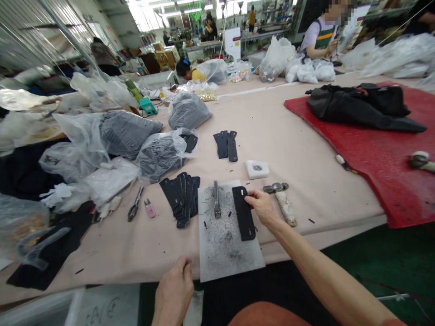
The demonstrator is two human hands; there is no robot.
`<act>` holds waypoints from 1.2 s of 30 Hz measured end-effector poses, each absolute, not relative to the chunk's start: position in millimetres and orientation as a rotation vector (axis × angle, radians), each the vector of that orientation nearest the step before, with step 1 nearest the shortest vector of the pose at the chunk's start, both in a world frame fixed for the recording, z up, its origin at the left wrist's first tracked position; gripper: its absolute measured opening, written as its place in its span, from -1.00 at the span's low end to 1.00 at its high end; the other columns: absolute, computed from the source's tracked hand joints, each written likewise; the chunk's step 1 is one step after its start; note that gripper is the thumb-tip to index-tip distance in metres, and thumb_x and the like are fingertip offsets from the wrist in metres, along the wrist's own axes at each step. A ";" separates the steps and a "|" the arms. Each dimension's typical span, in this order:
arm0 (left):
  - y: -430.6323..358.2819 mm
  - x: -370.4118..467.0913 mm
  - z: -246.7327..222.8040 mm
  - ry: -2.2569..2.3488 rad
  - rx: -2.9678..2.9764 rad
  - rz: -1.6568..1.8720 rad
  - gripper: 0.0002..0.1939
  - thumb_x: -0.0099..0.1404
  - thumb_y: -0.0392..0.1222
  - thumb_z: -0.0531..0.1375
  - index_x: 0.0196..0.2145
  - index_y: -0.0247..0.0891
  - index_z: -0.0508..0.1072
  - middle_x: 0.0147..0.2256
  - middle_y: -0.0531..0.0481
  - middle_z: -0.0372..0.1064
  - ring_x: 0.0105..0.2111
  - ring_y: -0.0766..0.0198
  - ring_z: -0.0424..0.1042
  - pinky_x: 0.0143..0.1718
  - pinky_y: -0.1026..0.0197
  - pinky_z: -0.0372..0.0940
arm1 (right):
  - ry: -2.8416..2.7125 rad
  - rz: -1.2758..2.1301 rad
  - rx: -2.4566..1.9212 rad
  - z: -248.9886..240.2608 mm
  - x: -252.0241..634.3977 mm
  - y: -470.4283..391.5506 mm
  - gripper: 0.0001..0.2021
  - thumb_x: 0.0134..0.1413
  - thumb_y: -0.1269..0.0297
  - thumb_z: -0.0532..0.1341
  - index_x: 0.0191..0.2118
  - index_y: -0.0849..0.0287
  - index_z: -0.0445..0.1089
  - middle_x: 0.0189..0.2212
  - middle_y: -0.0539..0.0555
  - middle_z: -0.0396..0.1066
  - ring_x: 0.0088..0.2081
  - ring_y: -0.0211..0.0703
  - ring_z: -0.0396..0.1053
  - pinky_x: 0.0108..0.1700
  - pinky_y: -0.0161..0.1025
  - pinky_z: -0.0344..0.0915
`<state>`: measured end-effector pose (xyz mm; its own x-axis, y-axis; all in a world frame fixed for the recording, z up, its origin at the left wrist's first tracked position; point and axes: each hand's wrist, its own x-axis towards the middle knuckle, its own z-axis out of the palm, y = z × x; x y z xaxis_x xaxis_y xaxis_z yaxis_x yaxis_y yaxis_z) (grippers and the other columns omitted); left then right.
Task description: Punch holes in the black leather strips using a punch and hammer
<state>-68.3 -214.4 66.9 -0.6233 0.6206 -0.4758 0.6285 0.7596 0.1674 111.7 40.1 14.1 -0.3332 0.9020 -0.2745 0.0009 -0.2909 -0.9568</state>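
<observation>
My right hand (263, 206) pinches the upper right edge of a black strip (244, 217) with small slots at its ends. The strip lies over the right part of a worn grey board (217, 253). A metal punch (216, 199) rests on the board, left of the strip. My left hand (175, 287) is curled at the table's front edge, left of the board; whether it holds something small is hidden. A pile of black pieces (183, 197) lies left of the board. Right of my right hand is a hammer (285, 206) with a wrapped handle. A white block (257, 169) sits behind the board.
More black pieces (227, 146) lie farther back. Pink snips (149, 208), pliers (135, 204) and filled plastic bags (163, 151) are at the left. At the right, a black bag (356, 108) lies on a red sheet (390, 181). People sit and stand in the background.
</observation>
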 end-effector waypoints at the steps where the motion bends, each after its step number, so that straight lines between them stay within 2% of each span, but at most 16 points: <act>1: -199.9 -63.6 71.2 2.454 0.947 0.077 -0.75 0.39 -0.20 0.01 -0.17 -0.16 0.48 -0.20 -0.08 0.57 -0.16 0.07 0.54 -0.21 0.18 0.26 | -1.313 1.669 -1.223 10.2 108.3 45.7 -0.79 -0.19 0.19 0.23 -0.40 0.20 0.47 -0.53 -0.03 0.44 -0.51 -0.25 0.29 -0.47 -0.31 0.19; 6: -127.2 -44.7 72.4 2.472 1.187 0.408 -0.83 0.37 -0.17 0.08 -0.22 -0.20 0.47 -0.22 -0.09 0.53 -0.19 0.14 0.51 -0.21 0.21 0.25 | -1.471 1.482 -1.310 -9.3 93.1 70.3 -0.82 -0.23 0.22 0.20 -0.45 0.18 0.46 -0.53 -0.02 0.44 -0.45 -0.20 0.33 -0.40 -0.28 0.22; 12: -70.7 -42.6 55.8 2.536 1.316 0.321 -0.73 0.36 -0.05 0.12 -0.17 -0.32 0.44 -0.17 -0.22 0.48 -0.14 0.02 0.48 -0.18 0.13 0.28 | -1.630 1.302 -1.452 -22.3 91.3 75.9 -0.82 -0.19 0.20 0.19 -0.44 0.17 0.46 -0.51 0.01 0.46 -0.41 -0.13 0.36 -0.34 -0.24 0.23; 16: -50.6 -51.5 55.4 2.470 1.253 0.249 -0.71 0.33 -0.05 0.14 -0.16 -0.34 0.45 -0.17 -0.27 0.50 -0.12 -0.01 0.49 -0.17 0.12 0.28 | -1.680 1.194 -1.555 -22.0 89.4 76.9 -0.83 -0.19 0.18 0.22 -0.44 0.15 0.42 -0.54 0.00 0.42 -0.43 -0.12 0.35 -0.34 -0.22 0.21; 20: -38.3 -69.7 51.0 2.385 1.099 0.292 -0.78 0.23 -0.08 0.20 -0.31 -0.31 0.47 -0.29 -0.26 0.52 -0.20 -0.03 0.51 -0.24 0.11 0.28 | -1.711 1.162 -1.573 -16.1 84.5 80.3 -0.82 -0.15 0.14 0.22 -0.47 0.14 0.38 -0.55 0.00 0.39 -0.43 -0.12 0.34 -0.31 -0.20 0.23; 23: -40.0 -83.5 41.5 2.208 0.861 0.596 -0.83 0.14 -0.12 0.25 -0.47 -0.27 0.42 -0.48 -0.08 0.44 -0.38 0.10 0.49 -0.36 0.18 0.28 | -1.715 1.151 -1.545 -8.2 92.5 73.3 -0.76 -0.09 0.12 0.22 -0.32 0.16 0.43 -0.45 0.03 0.44 -0.37 -0.12 0.37 -0.23 -0.18 0.28; 26: -49.4 -88.0 33.5 1.801 0.503 1.040 -0.75 0.04 -0.06 0.30 -0.44 -0.27 0.39 -0.55 0.08 0.35 -0.54 0.27 0.40 -0.45 0.23 0.29 | -1.876 1.051 -1.448 -1.2 116.1 48.1 -0.64 -0.02 0.14 0.23 -0.10 0.20 0.42 -0.28 0.10 0.45 -0.29 -0.10 0.38 -0.15 -0.14 0.31; 28: -54.5 -83.0 31.5 1.568 0.373 1.267 -0.65 -0.04 -0.04 0.36 -0.38 -0.29 0.39 -0.50 0.08 0.39 -0.51 0.30 0.42 -0.38 0.21 0.35 | -2.057 0.947 -1.332 0.5 134.7 24.3 -0.54 0.00 0.15 0.26 0.04 0.20 0.37 -0.12 0.19 0.42 -0.16 -0.02 0.38 -0.07 -0.07 0.31; 31: -53.9 -65.0 30.4 1.420 0.395 1.422 -0.59 -0.09 -0.09 0.41 -0.32 -0.32 0.42 -0.39 0.00 0.48 -0.38 0.27 0.49 -0.25 0.20 0.39 | -2.260 0.807 -1.195 -2.5 153.8 -4.9 -0.42 0.02 0.13 0.30 0.17 0.16 0.29 0.08 0.26 0.32 0.06 0.12 0.28 0.07 0.04 0.24; 36: -39.3 -28.0 21.8 1.451 0.600 1.426 -0.72 0.01 -0.17 0.35 -0.30 -0.33 0.49 -0.33 -0.07 0.54 -0.33 0.23 0.51 -0.20 0.17 0.40 | -2.336 0.697 -1.249 -10.8 151.6 -8.0 -0.49 0.11 0.11 0.25 0.17 0.13 0.31 0.08 0.25 0.31 0.04 0.13 0.27 0.03 0.02 0.23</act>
